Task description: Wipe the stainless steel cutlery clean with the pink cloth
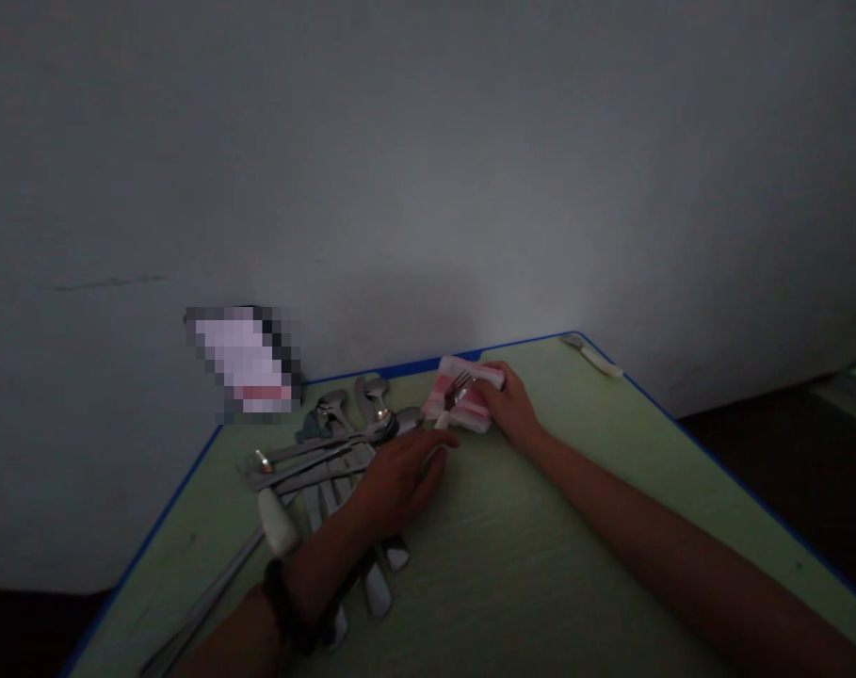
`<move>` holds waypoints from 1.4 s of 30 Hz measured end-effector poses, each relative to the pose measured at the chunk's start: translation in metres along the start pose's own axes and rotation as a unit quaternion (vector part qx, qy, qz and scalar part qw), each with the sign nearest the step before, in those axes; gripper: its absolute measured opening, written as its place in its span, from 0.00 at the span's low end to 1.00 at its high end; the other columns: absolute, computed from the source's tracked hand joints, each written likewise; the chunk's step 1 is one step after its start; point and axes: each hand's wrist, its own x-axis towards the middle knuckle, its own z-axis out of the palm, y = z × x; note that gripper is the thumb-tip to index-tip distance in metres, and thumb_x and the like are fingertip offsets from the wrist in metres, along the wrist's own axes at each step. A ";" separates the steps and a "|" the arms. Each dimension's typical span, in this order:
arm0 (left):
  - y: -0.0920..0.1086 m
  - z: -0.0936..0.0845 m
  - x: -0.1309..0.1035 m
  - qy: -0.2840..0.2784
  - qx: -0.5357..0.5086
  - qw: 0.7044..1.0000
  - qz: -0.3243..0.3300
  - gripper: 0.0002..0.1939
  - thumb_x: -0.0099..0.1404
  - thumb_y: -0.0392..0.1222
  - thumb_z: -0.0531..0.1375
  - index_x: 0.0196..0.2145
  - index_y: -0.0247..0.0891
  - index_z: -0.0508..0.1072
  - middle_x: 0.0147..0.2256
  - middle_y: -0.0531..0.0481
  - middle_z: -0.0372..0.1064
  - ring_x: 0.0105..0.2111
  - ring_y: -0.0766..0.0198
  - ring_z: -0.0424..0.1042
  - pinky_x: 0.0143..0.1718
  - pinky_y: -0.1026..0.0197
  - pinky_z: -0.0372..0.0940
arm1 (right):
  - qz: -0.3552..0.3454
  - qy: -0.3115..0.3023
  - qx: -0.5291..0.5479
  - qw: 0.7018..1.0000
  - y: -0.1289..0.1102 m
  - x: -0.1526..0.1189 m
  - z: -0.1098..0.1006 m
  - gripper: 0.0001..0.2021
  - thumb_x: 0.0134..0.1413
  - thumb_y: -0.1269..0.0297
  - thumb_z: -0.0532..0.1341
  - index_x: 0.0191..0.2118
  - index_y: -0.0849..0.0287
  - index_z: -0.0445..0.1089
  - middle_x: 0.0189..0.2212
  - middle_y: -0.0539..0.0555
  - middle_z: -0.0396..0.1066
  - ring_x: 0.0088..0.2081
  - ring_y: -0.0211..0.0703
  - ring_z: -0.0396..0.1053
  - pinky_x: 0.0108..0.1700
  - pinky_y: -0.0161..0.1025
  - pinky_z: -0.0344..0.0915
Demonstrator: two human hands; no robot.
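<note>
My left hand point(406, 476) is closed around the pale handle of a fork point(457, 391), whose metal tines point up and away from me. Behind the tines is a folded pink-and-white cloth point(445, 372). My right hand point(508, 405) grips the right side of that cloth, thumb on top, close to the fork's head. Whether the cloth touches the tines is hard to tell in the dim light. Under and beside my left forearm lies a pile of metal cutlery point(329, 461), with spoons at its far end and several flat handles toward me.
A spoon or fork with a pale handle point(601, 363) lies alone at the table's far right corner. A blurred-out phone-like device point(240, 358) leans on the wall at the far left. The green table point(541, 565) has blue edges and stands against a grey wall point(428, 188).
</note>
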 end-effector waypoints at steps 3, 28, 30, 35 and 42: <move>0.000 0.000 0.000 0.008 0.000 1.000 0.002 0.11 0.66 0.37 0.47 0.43 0.39 0.65 0.38 0.47 0.71 0.38 0.61 0.70 0.41 0.60 0.63 | 0.021 -0.006 0.042 0.999 0.003 0.002 -0.001 0.11 0.42 0.62 0.60 0.35 0.57 0.66 0.26 0.46 0.66 0.29 0.38 0.62 0.33 0.35 0.60; -0.001 -0.001 0.000 -0.056 0.027 0.998 0.002 0.12 0.66 0.37 0.45 0.39 0.38 0.67 0.33 0.48 0.69 0.34 0.62 0.69 0.37 0.61 0.62 | 0.024 -0.243 0.184 0.952 -0.011 0.001 -0.010 0.18 0.39 0.68 0.65 0.41 0.56 0.68 0.38 0.50 0.71 0.39 0.38 0.69 0.46 0.39 0.63; -0.002 -0.001 0.000 -0.056 0.036 0.998 0.016 0.12 0.66 0.38 0.45 0.38 0.38 0.68 0.31 0.49 0.69 0.33 0.62 0.69 0.35 0.61 0.61 | 0.010 -0.260 0.157 0.953 -0.011 0.001 -0.009 0.19 0.39 0.66 0.66 0.42 0.57 0.67 0.39 0.52 0.71 0.41 0.40 0.68 0.47 0.40 0.62; -0.002 -0.002 -0.002 -0.063 0.053 0.996 0.045 0.12 0.65 0.37 0.45 0.37 0.38 0.68 0.29 0.49 0.70 0.31 0.61 0.69 0.34 0.61 0.61 | 0.000 -0.268 0.105 0.958 -0.006 -0.001 -0.006 0.22 0.37 0.64 0.67 0.42 0.59 0.65 0.36 0.52 0.71 0.38 0.39 0.69 0.40 0.38 0.65; -0.001 -0.004 -0.002 -0.067 0.063 0.995 0.041 0.13 0.65 0.38 0.45 0.36 0.38 0.69 0.29 0.48 0.70 0.30 0.61 0.69 0.33 0.60 0.61 | -0.086 -0.262 -0.042 0.960 -0.001 -0.002 -0.006 0.15 0.45 0.63 0.63 0.42 0.60 0.67 0.34 0.52 0.70 0.34 0.39 0.66 0.37 0.37 0.63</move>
